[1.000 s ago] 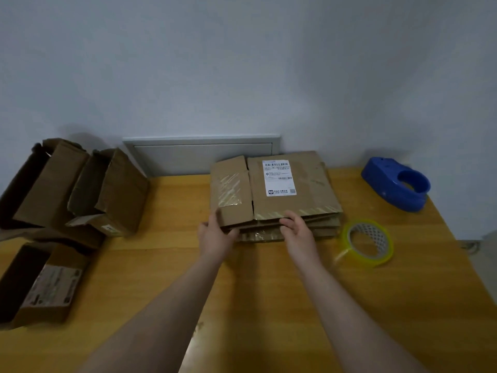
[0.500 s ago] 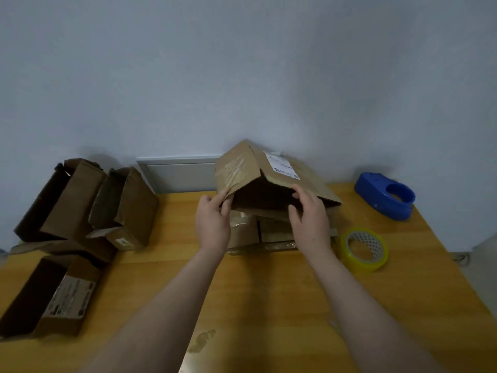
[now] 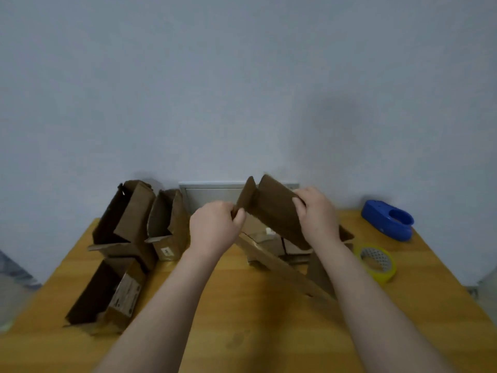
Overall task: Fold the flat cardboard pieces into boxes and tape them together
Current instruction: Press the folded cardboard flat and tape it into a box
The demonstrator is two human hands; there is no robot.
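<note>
the person stands at a yellow wooden table (image 3: 242, 319) set against a pale grey wall (image 3: 242, 90), both bare arms stretched out over it. the brown flat cardboard piece (image 3: 271, 211) is up in the air over the far middle of the table, tilted, its shadowed side facing this way. the left hand (image 3: 215, 228) has its fingers curled round the piece's left edge, just below a small side flap. the right hand (image 3: 317, 215) grips the right edge higher up, fingers wrapped over it. long flaps slope down from the piece towards the tabletop between the forearms, too blurred to read well. beneath it lies a low stack of flat brown cardboard (image 3: 265, 236).

to the right, a yellow-rimmed roll of clear tape (image 3: 376, 262) lies flat near the right forearm. a blue plastic tape dispenser (image 3: 387, 220) sits behind it by the wall, apart from the roll.

on the left are three open boxes. a tall brown cardboard box (image 3: 129, 214) and a shorter brown cardboard box (image 3: 172, 227) stand side by side at the back. a long brown labelled box (image 3: 107, 294) lies nearer the front. a white flat panel (image 3: 212, 195) sits against the wall behind the hands.
</note>
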